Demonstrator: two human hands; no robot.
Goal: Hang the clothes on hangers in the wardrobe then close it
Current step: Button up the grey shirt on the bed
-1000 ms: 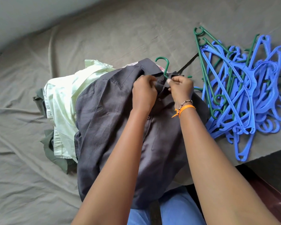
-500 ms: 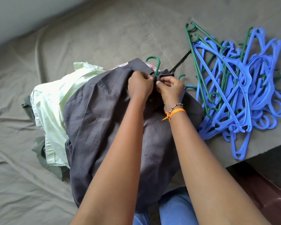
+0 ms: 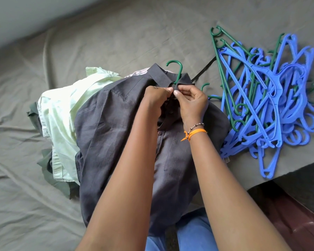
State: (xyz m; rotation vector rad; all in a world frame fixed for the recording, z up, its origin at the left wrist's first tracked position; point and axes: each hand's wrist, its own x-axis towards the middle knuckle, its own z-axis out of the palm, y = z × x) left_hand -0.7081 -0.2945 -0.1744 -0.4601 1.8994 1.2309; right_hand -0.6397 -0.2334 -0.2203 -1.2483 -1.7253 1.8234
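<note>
A dark grey shirt (image 3: 109, 134) lies front-up on top of a pile of clothes on the bed. A green hanger (image 3: 178, 69) is inside it; only its hook sticks out above the collar. My left hand (image 3: 157, 98) and my right hand (image 3: 192, 102) meet just below the collar, and both pinch the shirt's front placket at the top button. The button itself is hidden by my fingers. Two lower buttons show between my forearms.
Under the grey shirt lie a pale green shirt (image 3: 62, 113) and a dark green garment (image 3: 49, 165). A heap of several blue and green hangers (image 3: 268, 105) sits at the right on the grey bedsheet (image 3: 116, 38). The bed's edge falls away at the lower right.
My hands have drawn closer together at the collar, fingertips now touching at the top of the placket. The shirt and hangers lie as before; only the camera shifted.
</note>
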